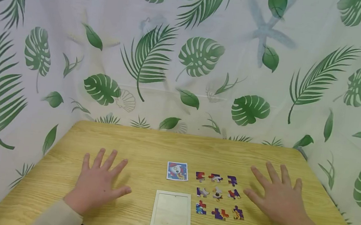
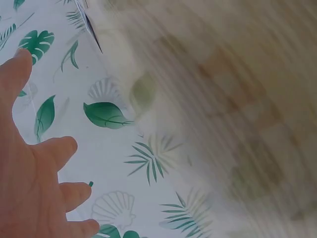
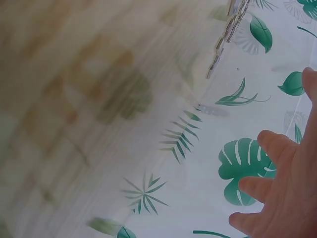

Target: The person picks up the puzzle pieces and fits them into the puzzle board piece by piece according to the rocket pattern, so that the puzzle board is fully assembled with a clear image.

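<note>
My left hand [image 1: 98,184] is spread with straight fingers over the left part of the table, holding nothing. On the other side my right hand [image 1: 278,199] is spread the same way, just right of several loose jigsaw pieces [image 1: 217,193] set out in rows. Left of those pieces lies a square, pale puzzle frame [image 1: 188,216] with nothing in it. Behind the frame is a small picture card [image 1: 177,171] with a white cartoon figure on blue. In the wrist views, the left hand [image 2: 29,158] and right hand [image 3: 287,173] show straight fingers, apart from any object.
The wooden table [image 1: 144,141] has a light grain and rounded far corners. A white curtain [image 1: 154,106] printed with green leaves hangs behind it and along both sides.
</note>
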`<action>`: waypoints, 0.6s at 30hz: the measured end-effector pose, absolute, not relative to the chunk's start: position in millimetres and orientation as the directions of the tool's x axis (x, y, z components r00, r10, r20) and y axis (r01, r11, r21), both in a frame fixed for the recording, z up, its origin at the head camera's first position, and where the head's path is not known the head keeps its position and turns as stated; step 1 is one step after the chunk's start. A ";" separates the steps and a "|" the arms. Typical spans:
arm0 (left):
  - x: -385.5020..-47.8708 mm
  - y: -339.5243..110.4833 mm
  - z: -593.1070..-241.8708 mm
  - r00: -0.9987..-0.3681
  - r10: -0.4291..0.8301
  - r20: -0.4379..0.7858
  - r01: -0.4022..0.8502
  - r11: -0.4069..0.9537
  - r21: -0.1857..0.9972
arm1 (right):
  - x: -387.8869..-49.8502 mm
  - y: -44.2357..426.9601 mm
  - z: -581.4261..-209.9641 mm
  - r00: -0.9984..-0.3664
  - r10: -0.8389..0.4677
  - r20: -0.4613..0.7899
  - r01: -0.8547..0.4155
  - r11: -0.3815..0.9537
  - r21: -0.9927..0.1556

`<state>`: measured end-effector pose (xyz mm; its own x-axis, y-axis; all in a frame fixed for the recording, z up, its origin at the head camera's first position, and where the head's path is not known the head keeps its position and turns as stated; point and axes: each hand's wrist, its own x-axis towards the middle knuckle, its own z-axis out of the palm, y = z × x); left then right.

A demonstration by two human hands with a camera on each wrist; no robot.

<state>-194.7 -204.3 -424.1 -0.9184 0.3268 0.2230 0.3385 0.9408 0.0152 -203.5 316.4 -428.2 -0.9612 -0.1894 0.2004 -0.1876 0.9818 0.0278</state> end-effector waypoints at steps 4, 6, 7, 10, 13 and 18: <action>-192.2 -198.1 -424.0 -0.915 0.336 0.224 0.347 0.938 0.010 | -203.6 314.0 -427.6 -0.961 -0.195 0.198 -0.192 0.981 0.031; -190.7 -194.0 -423.4 -0.913 0.342 0.222 0.353 0.935 0.011 | -204.2 313.2 -427.7 -0.960 -0.198 0.198 -0.196 0.980 0.030; -190.1 -191.7 -423.2 -0.914 0.344 0.217 0.355 0.935 0.014 | -204.6 312.7 -427.8 -0.960 -0.200 0.197 -0.198 0.980 0.029; -188.2 -184.0 -424.7 -0.915 0.354 0.193 0.366 0.930 0.033 | -205.8 310.3 -428.0 -0.957 -0.213 0.197 -0.213 0.977 0.023; -186.1 -174.9 -428.7 -0.913 0.375 0.164 0.387 0.920 0.054 | -207.5 305.3 -427.9 -0.952 -0.236 0.195 -0.239 0.971 0.009; -181.4 -156.3 -433.5 -0.899 0.419 0.131 0.432 0.897 0.095 | -210.6 291.5 -428.6 -0.947 -0.270 0.174 -0.284 0.957 -0.061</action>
<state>-181.4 -156.3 -433.5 -0.8986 0.4190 0.1305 0.4319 0.8969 0.0945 -210.6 291.5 -428.6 -0.9469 -0.2703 0.1739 -0.2844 0.9567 -0.0613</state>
